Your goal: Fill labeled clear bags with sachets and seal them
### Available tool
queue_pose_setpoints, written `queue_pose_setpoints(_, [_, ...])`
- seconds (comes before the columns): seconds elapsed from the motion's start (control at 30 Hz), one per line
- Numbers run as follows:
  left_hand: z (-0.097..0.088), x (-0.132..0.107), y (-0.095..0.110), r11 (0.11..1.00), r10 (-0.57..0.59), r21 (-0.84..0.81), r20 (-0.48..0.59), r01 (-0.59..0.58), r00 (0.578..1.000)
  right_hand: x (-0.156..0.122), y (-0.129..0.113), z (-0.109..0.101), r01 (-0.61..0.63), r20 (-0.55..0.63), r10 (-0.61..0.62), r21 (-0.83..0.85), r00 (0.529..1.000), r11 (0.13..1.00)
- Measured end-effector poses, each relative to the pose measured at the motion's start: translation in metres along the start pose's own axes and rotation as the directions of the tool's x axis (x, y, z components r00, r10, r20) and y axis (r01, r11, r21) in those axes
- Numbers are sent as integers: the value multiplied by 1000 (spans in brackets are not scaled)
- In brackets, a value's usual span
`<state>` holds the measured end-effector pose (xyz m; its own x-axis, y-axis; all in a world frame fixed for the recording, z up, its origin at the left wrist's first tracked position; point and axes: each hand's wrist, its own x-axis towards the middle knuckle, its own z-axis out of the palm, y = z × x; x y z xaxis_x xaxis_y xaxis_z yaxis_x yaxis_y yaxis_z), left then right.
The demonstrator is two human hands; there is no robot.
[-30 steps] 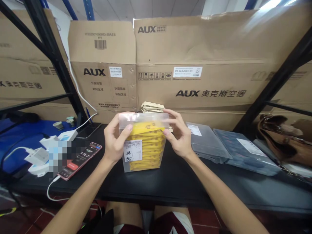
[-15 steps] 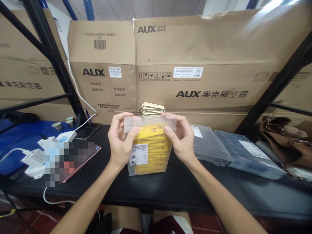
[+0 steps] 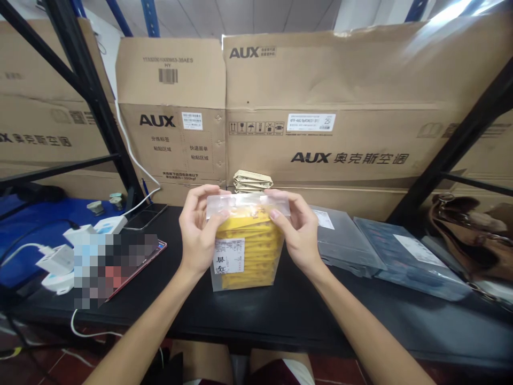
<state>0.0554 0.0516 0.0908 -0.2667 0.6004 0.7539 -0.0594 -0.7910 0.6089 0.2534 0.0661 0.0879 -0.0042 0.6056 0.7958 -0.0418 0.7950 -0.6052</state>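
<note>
Taking clock directions from the centre of the black tabletop [image 3: 256,315], a blue mat [image 3: 28,224] lies at nine o'clock, with white chargers [image 3: 58,260] on it and a pixelated phone [image 3: 120,267] nearer the middle. The left forearm rises from seven o'clock to the left hand [image 3: 198,230], its wrist bent and its fingers [image 3: 200,195] curled over the top edge of a clear plastic bag of yellow packets [image 3: 248,246], with the thumb pinching the front. The bag stands upright at twelve o'clock, held up by both hands, though whether its base touches the table is hard to tell. Just behind it sits a small stack of tan sachets [image 3: 252,182]. The right hand [image 3: 294,235] mirrors the left, gripping the bag's top corner between fingers and thumb, its forearm coming from five o'clock. Grey plastic-wrapped parcels [image 3: 380,248] lie at two o'clock, beyond them a brown leather bag [image 3: 460,240].
</note>
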Motion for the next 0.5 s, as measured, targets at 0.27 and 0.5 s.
queue_pose_setpoints(0.27, [-3,-2,-2,996,-34,-81,43,37,998,-1,2,-2,-17,19,17,-1,1000,1000])
queue_pose_setpoints(0.5, [-4,-6,-1,993,-8,-113,71,16,997,-4,13,-5,-87,40,85,46,996,995])
